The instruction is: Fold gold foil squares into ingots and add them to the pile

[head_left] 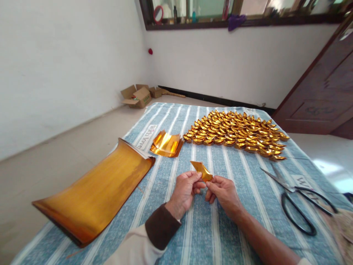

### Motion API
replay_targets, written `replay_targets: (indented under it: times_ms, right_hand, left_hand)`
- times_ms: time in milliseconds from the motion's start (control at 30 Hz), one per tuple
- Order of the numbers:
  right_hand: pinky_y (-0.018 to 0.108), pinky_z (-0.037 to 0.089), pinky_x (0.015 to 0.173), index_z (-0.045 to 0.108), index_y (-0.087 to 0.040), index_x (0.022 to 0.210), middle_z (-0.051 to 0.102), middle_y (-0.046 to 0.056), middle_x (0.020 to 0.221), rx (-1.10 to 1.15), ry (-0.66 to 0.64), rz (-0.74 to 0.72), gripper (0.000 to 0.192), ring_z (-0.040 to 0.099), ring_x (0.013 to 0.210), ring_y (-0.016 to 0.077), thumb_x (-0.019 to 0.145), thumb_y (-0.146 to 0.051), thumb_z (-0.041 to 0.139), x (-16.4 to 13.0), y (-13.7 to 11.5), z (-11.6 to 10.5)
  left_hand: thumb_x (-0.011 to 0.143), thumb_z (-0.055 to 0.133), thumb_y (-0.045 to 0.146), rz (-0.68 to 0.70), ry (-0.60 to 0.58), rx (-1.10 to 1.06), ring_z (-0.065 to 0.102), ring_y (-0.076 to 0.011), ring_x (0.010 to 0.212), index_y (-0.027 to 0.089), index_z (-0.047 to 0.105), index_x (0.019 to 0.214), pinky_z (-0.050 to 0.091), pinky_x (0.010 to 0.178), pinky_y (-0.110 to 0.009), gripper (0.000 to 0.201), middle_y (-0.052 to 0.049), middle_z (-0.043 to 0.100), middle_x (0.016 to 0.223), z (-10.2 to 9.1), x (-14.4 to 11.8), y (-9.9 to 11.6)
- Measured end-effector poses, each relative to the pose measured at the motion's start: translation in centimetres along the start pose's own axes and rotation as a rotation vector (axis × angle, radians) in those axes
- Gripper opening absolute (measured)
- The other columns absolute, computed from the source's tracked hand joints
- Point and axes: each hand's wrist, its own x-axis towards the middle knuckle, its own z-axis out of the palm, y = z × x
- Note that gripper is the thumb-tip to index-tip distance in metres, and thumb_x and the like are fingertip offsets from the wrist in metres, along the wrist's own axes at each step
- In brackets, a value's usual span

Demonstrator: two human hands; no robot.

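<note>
A partly folded piece of gold foil paper [202,170] is held up above the cloth between both hands. My left hand [185,189] pinches its left and lower side, thumb on top. At its right lower end, the fingertips of my right hand [224,193] grip the same paper. Behind the hands lies a small stack of cut gold foil sheets [166,143], curling at the edges. Many folded gold paper ingots [234,129] stand in close rows at the far right. A large stack of gold foil sheets [96,191] lies on the left.
Black-handled scissors [289,189] lie with blades parted on the right of the striped blue tablecloth [154,228]. Beyond the table, an open cardboard box [138,96] sits on the floor by the wall. A brown door [317,88] stands at the right.
</note>
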Motion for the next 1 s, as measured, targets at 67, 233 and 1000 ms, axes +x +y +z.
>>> replay_targets:
  times_ms: [67, 233, 1000]
  right_hand:
    - [0.022, 0.042, 0.039, 0.056, -0.018, 0.065, 0.062, -0.001, 0.045, -0.01, 0.014, -0.013, 0.041, 0.052, 0.036, 0.0106, 0.073, -0.057, 0.068, -0.1, -0.2, 0.1]
    - [0.023, 0.043, 0.042, 0.057, -0.019, 0.069, 0.062, -0.001, 0.047, -0.039, 0.055, -0.087, 0.04, 0.053, 0.039, 0.0112, 0.07, -0.057, 0.072, -0.3, -0.4, -0.1]
    - [0.021, 0.043, 0.043, 0.061, -0.018, 0.077, 0.062, -0.002, 0.049, -0.012, 0.119, -0.135, 0.033, 0.051, 0.041, 0.0098, 0.074, -0.05, 0.07, -0.2, -0.8, -1.3]
  left_hand:
    - [0.085, 0.061, 0.01, -0.031, -0.012, -0.029, 0.063, -0.0087, 0.046, 0.01, 0.062, 0.072, 0.039, 0.035, -0.012, 0.014, -0.006, 0.068, 0.063, 0.0, 0.0, 0.1]
    - [0.087, 0.059, 0.009, -0.085, -0.023, -0.08, 0.067, -0.0098, 0.053, 0.01, 0.063, 0.076, 0.043, 0.037, -0.012, 0.012, -0.006, 0.07, 0.069, -0.2, 0.1, 0.3]
    - [0.076, 0.07, 0.023, 0.219, -0.019, 0.219, 0.07, -0.0155, 0.059, 0.011, 0.066, 0.074, 0.048, 0.047, -0.017, 0.012, -0.008, 0.072, 0.068, 0.2, -0.6, 0.0]
